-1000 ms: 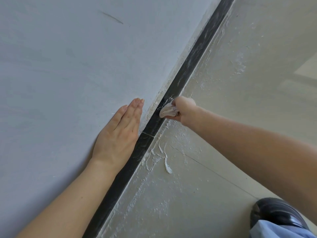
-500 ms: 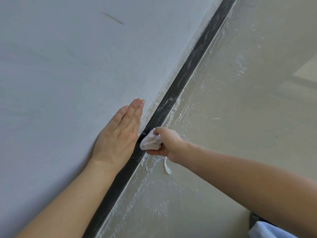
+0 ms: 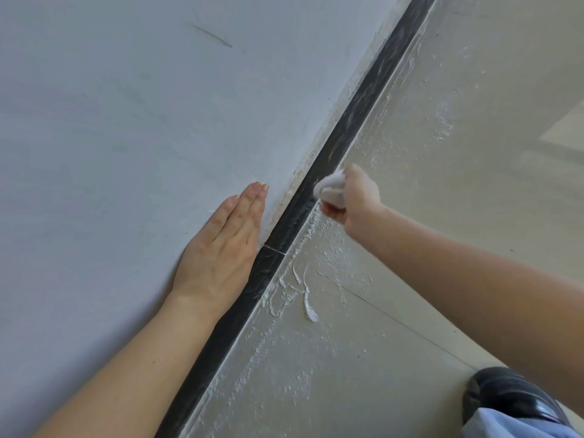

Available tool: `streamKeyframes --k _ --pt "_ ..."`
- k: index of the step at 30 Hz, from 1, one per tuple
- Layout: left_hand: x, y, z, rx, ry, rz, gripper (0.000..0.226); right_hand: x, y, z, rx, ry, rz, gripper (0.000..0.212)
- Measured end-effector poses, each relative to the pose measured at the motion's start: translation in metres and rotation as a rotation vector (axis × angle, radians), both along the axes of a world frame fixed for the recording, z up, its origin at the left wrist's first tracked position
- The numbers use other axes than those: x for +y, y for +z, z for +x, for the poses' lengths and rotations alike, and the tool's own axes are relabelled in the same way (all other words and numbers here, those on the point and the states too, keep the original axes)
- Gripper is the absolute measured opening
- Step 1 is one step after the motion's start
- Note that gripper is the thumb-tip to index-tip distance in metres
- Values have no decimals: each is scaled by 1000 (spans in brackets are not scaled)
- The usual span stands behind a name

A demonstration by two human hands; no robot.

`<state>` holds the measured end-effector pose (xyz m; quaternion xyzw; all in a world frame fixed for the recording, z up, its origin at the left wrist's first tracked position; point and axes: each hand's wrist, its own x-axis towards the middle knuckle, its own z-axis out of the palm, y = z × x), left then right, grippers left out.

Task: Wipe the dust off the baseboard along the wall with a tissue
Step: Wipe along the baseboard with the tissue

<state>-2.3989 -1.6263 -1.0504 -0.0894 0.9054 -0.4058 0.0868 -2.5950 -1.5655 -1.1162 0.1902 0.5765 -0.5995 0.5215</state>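
A narrow black baseboard (image 3: 252,292) runs diagonally from the bottom left to the top right, between the grey-white wall (image 3: 126,121) and the pale floor (image 3: 442,121). My right hand (image 3: 355,197) grips a wadded white tissue (image 3: 330,184) and presses it against the baseboard. My left hand (image 3: 224,245) lies flat on the wall with straight fingers, just left of the baseboard. A thin pale seam (image 3: 274,249) crosses the baseboard beside my left hand.
White dust and plaster smears (image 3: 303,298) cover the floor along the baseboard. A black shoe (image 3: 505,396) and a light blue trouser hem (image 3: 512,425) sit at the bottom right. A dark scuff (image 3: 211,35) marks the wall higher up.
My right hand has slid the tissue back up along the baseboard, away from the seam. My left hand has stayed flat on the wall.
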Motion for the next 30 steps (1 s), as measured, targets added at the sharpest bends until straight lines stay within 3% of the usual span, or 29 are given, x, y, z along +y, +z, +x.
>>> streamKeyframes --k 5,7,11,19,23,25,30 --pt "0 -1 3 -22 -1 -27 62 22 -12 78 -161 493 -46 20" --pt "0 0 4 -37 -3 -36 64 27 -15 105 -285 585 -102 27" --pt "2 1 3 -67 -18 -63 67 20 -13 119 -405 507 -207 27" --pt "-1 -1 2 -27 -2 -23 58 1 5 33 -149 198 -173 13" --pt "-2 -2 4 -26 -8 -8 62 0 -4 9 -114 -31 -138 18" --pt "-2 -3 3 -23 -5 -2 63 5 -11 13 -113 -6 -58 23" --pt "-3 -4 2 -3 13 31 64 8 -15 44 -228 289 -36 10"
